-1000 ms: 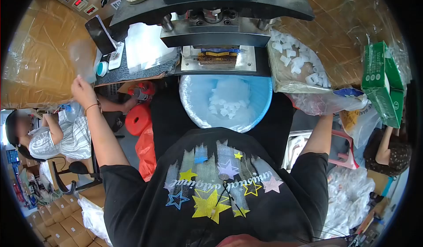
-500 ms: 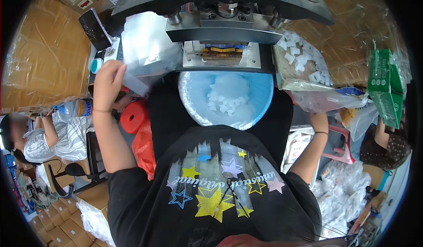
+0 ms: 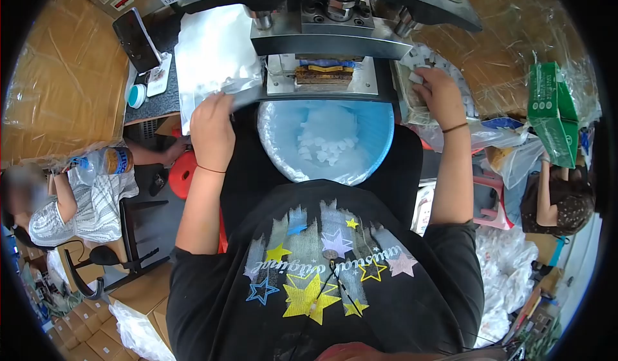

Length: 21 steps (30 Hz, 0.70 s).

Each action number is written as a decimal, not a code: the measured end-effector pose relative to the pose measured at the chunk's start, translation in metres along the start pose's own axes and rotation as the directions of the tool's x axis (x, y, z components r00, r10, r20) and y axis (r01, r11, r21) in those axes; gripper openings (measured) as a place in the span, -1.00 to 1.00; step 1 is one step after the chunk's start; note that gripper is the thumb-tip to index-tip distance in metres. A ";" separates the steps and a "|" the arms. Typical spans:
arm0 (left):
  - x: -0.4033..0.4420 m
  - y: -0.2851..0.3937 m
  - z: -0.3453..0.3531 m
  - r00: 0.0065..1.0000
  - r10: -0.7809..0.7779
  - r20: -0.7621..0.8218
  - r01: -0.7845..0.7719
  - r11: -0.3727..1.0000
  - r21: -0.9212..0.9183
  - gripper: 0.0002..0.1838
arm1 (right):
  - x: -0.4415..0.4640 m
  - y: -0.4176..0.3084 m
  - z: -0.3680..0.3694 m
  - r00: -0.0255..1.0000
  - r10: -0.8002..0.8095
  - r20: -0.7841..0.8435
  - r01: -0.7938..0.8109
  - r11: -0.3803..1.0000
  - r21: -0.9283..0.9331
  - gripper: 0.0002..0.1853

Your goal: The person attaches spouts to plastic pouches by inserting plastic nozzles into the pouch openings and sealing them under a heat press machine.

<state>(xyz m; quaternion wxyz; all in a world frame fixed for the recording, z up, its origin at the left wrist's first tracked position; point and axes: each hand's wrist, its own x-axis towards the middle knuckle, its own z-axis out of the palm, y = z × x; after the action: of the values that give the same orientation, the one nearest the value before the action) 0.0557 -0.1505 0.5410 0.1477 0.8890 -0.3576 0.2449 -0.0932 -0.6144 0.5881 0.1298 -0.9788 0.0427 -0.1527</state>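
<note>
My left hand [image 3: 214,132] is closed at the right side of a stack of translucent plastic sheets [image 3: 212,52], its fingers pinching a frosted plastic piece [image 3: 248,95] that reaches toward the press. On the right, my right hand [image 3: 443,100] has thumb and fingers closing around a small white piece [image 3: 418,75] at the edge of a pile of white pieces [image 3: 444,61]. Between the hands stands the press [image 3: 322,39], with a brown and yellow die block [image 3: 324,74] on its metal plate. Below it, a blue plastic-lined tub [image 3: 380,155] contains several white pieces.
A phone [image 3: 136,42] and an open jar [image 3: 136,95] stand at the left. At the right is a green box [image 3: 552,116]. A red stool [image 3: 183,175] is near my left leg. Two other people sit at either side.
My left hand has moved right, toward the press, with the frosted plastic piece. My right hand has risen from beside the bench to the pile of white pieces.
</note>
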 end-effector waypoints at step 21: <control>0.001 0.123 -0.006 0.803 0.050 0.594 0.588 0.100 -0.803 -0.80 | -0.019 -0.144 -0.021 1.000 0.014 -0.010 0.002 0.490 0.872 -0.91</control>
<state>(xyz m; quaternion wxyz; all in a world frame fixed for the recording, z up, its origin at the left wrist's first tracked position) -0.0328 -0.2350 0.5571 0.6332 0.6558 -0.2729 -0.3075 -0.1110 -0.4781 0.6404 0.6065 -0.7778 -0.0359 -0.1608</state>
